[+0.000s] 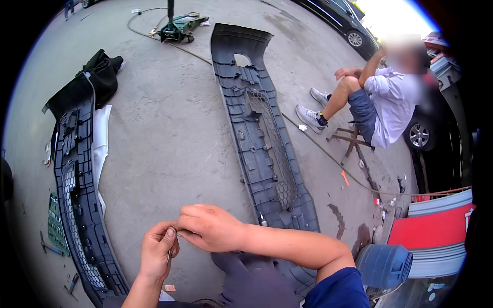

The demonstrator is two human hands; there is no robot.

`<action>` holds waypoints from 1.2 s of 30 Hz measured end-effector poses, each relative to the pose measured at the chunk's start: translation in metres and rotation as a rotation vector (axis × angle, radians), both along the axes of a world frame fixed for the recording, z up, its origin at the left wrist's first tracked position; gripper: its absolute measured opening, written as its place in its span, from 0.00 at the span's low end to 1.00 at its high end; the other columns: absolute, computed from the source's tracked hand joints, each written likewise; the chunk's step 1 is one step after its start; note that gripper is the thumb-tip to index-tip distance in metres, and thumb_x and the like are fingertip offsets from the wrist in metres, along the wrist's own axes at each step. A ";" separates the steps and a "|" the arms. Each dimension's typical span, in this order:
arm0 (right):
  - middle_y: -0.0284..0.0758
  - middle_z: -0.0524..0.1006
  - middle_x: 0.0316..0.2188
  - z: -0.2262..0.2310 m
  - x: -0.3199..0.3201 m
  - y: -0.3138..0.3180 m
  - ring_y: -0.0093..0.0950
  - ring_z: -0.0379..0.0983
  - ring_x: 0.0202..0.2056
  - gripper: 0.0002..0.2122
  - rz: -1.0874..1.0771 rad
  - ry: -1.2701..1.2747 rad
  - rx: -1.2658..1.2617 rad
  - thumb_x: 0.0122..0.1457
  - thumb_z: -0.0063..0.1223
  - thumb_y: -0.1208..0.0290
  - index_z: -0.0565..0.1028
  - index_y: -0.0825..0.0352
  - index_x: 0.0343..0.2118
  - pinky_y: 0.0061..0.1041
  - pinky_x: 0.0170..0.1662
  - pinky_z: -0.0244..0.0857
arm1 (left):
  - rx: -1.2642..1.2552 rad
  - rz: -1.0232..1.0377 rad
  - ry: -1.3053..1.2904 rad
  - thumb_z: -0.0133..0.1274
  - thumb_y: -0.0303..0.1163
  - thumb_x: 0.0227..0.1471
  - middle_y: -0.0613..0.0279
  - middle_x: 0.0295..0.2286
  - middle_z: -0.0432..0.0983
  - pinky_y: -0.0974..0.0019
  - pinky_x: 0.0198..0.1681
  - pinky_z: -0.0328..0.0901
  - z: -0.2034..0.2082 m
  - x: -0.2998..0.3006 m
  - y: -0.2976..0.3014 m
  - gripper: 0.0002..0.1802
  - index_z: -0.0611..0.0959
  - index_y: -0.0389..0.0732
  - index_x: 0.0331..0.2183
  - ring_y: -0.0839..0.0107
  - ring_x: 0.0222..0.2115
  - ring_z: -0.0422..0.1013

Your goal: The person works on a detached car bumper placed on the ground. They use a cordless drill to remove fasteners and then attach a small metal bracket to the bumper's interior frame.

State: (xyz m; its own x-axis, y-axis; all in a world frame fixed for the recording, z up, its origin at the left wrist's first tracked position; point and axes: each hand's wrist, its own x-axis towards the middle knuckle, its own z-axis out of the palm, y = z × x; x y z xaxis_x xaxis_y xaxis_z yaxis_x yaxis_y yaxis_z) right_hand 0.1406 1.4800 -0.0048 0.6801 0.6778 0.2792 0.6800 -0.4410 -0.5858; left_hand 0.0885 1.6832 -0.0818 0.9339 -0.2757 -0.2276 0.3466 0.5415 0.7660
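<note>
My left hand is closed around a thin, dark, metal-looking strip, whose lower end sticks out below the fingers. My right hand reaches across from the right, its fingers pinched together against the left thumb and fingertips. What the right fingertips grip is hidden or too small to make out. Beyond the hands, a black car bumper lies on the concrete with its ribbed inner side up. Another black bumper with a honeycomb grille lies to the left, beside a white sheet.
A person sits on a wooden stool at the right. A hose crosses the ground. A green floor jack stands far off. Near left are a green tool case and a hammer; near right, a blue water jug.
</note>
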 end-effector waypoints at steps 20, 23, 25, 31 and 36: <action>0.39 0.73 0.51 -0.180 -0.143 -0.296 0.39 0.73 0.50 0.39 -0.654 0.181 -1.066 0.59 0.60 0.72 0.60 0.62 0.74 0.38 0.58 0.65 | -0.204 -0.389 0.341 0.49 0.33 0.70 0.58 0.34 0.77 0.68 0.28 0.63 -0.088 0.025 -0.134 0.08 0.77 0.39 0.42 0.75 0.24 0.68; 0.40 0.76 0.48 -0.174 -0.161 -0.316 0.39 0.77 0.45 0.36 -0.559 0.107 -1.007 0.57 0.60 0.75 0.64 0.64 0.72 0.35 0.53 0.69 | -0.175 -0.400 0.329 0.47 0.30 0.68 0.56 0.35 0.76 0.68 0.27 0.62 -0.093 0.017 -0.131 0.06 0.76 0.39 0.40 0.75 0.23 0.67; 0.41 0.79 0.46 -0.139 -0.152 -0.303 0.38 0.79 0.43 0.35 -0.778 0.112 -0.639 0.57 0.60 0.77 0.66 0.66 0.70 0.36 0.49 0.72 | -0.141 -0.385 0.304 0.46 0.29 0.66 0.55 0.35 0.76 0.68 0.27 0.61 -0.096 0.018 -0.120 0.05 0.76 0.39 0.40 0.75 0.23 0.66; 0.36 0.85 0.34 -0.048 -0.161 -0.342 0.22 0.78 0.25 0.13 -1.457 0.762 0.348 0.66 0.65 0.68 0.79 0.68 0.49 0.27 0.28 0.73 | -0.161 -0.367 0.305 0.46 0.28 0.64 0.58 0.34 0.74 0.68 0.26 0.60 -0.113 0.021 -0.120 0.05 0.76 0.39 0.40 0.75 0.22 0.66; 0.35 0.85 0.32 -0.055 -0.156 -0.376 0.22 0.77 0.22 0.10 -1.557 0.765 0.241 0.66 0.65 0.68 0.81 0.65 0.46 0.27 0.26 0.72 | -0.204 -0.389 0.312 0.46 0.27 0.64 0.60 0.33 0.74 0.69 0.28 0.62 -0.121 0.018 -0.126 0.06 0.77 0.38 0.40 0.76 0.24 0.67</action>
